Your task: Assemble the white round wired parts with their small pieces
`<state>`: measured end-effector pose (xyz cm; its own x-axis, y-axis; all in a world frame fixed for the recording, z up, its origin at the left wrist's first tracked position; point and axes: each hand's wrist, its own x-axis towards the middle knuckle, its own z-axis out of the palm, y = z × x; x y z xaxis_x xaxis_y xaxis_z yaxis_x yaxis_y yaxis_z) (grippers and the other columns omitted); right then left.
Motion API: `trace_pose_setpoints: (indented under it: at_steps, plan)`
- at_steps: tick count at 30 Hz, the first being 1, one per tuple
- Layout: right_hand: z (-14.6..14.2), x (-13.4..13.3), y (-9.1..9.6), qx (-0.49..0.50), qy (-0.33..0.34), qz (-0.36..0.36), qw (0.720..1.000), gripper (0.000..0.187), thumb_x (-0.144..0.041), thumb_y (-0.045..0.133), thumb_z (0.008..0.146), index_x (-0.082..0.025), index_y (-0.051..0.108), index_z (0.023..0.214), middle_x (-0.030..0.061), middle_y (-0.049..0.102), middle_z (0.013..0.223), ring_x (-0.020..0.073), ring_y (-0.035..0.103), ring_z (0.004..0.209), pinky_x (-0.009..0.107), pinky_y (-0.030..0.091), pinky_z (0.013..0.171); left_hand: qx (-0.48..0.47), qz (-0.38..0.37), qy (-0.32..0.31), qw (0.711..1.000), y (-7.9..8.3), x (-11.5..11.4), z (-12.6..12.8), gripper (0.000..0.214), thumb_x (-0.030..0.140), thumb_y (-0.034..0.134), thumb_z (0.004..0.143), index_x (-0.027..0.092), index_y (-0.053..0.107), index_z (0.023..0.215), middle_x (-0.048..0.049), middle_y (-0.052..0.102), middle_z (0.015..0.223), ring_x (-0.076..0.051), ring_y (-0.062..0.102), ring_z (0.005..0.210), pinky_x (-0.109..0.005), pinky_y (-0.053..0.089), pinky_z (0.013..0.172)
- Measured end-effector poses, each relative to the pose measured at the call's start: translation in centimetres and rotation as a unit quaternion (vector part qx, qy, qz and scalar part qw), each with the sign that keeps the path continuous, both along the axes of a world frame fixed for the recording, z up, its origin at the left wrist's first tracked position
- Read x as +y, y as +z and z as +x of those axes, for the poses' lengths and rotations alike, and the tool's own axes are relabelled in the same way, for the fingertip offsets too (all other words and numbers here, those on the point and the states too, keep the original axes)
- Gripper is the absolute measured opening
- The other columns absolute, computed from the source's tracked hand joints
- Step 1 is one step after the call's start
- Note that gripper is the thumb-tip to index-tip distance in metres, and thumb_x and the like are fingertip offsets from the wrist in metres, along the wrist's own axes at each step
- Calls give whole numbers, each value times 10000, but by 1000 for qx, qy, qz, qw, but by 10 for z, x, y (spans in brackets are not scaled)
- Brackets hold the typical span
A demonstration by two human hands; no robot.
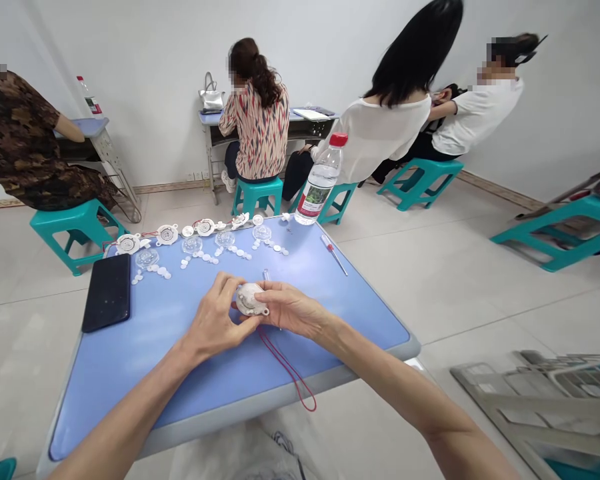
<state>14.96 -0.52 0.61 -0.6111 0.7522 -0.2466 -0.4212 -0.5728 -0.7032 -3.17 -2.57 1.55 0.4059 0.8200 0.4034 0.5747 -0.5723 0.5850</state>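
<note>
Pale walls (130,80) and a tiled floor (460,313) surround a blue tabletop (105,393), with a person in a patterned blouse (257,127) seated at a desk beyond it. Over the middle of the tabletop, the left hand (214,315) and right hand (293,309) meet around a round white plastic housing (249,299). Both grips are narrow and closed on the housing from either side, and a red wire (289,373) drops from it in a long loop. The work in hand is at this one housing, held between both hands. Farther along the tabletop lie more white housings (167,234), clear domes (192,245) and small white discs (240,252) in loose rows. A black phone (107,292) lies to the left, while a small screwdriver (334,255) and a water bottle (320,183) sit to the right.
</note>
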Motion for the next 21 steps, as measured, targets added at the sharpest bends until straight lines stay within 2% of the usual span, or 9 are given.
trace_pose_setpoints:
  at_steps: [7,12,16,21]
  plan:
    - [-6,-3,1,34,1,-3,999,242,-200,736,772,-99,662,979,88,707,938,180,672,887,334,539,879,-3,-2,14,1000,0,-3,2,372,146,597,737,179,515,1098,-68,504,1040,-179,538,863,-308,501,743]
    - [-5,-1,2,68,18,-45,997,182,-259,679,823,-118,655,935,65,688,859,169,649,808,314,530,807,-5,-25,-23,999,5,0,-1,349,144,596,731,195,524,1068,-57,515,1029,-179,550,869,-296,499,743]
    - [-4,0,0,58,13,-97,993,179,-322,645,864,-145,625,851,26,639,762,142,609,707,286,513,723,-3,-34,-57,998,11,3,-6,393,125,603,720,189,530,1101,-60,516,1050,-191,543,939,-313,488,830]
    - [-2,-1,-1,46,30,-71,996,128,-259,658,841,-146,634,898,31,638,812,148,597,743,276,495,678,7,-50,-96,994,15,3,-10,415,125,596,721,178,538,1129,-73,502,1074,-193,533,957,-310,486,847]
